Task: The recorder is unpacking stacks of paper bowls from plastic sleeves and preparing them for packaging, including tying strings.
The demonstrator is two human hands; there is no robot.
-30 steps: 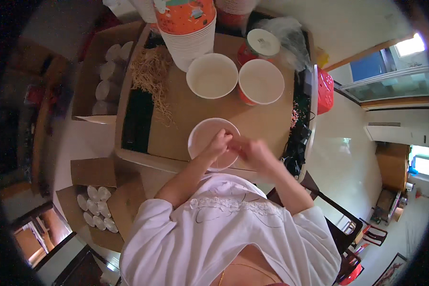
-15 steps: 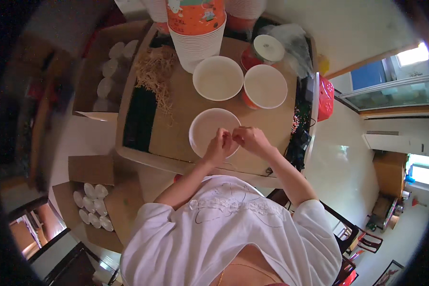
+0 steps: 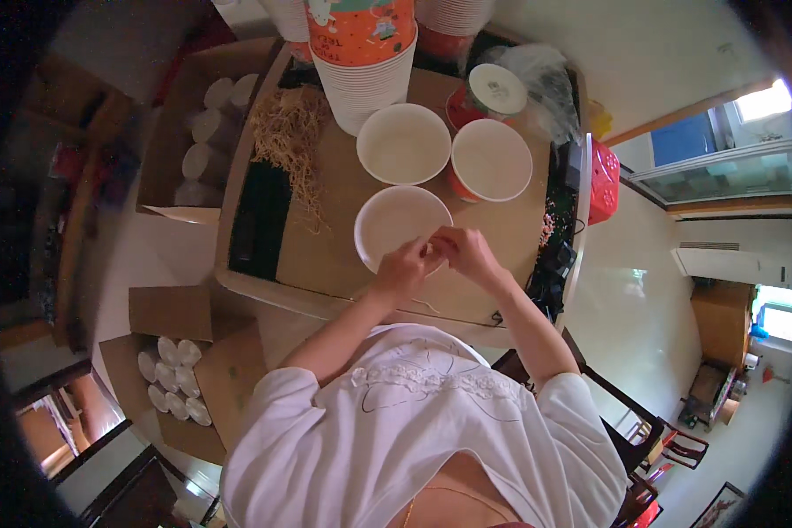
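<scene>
At the table's near side, my left hand (image 3: 403, 267) and my right hand (image 3: 466, 253) meet over the near right rim of a white paper bucket (image 3: 387, 220), fingertips pinched together. A small pale bit of string shows between them, and a loose end of thin string (image 3: 427, 306) trails below the left hand; the fingers hide most of it. Just beyond stand two more open paper buckets, one white inside (image 3: 403, 145) and one with an orange outside (image 3: 491, 160). A tangled pile of tan strings (image 3: 289, 132) lies at the far left of the table.
A tall stack of nested paper buckets (image 3: 361, 79) with orange print stands at the back. Behind the right bucket are a round white-topped container (image 3: 498, 89) and clear plastic (image 3: 541, 79). Open cardboard boxes (image 3: 169, 315) with white cups sit left. Black cables (image 3: 554, 264) line the right edge.
The near bucket has shifted slightly away from me and to the right. My hands have drawn closer together, the left one lower and nearer the right.
</scene>
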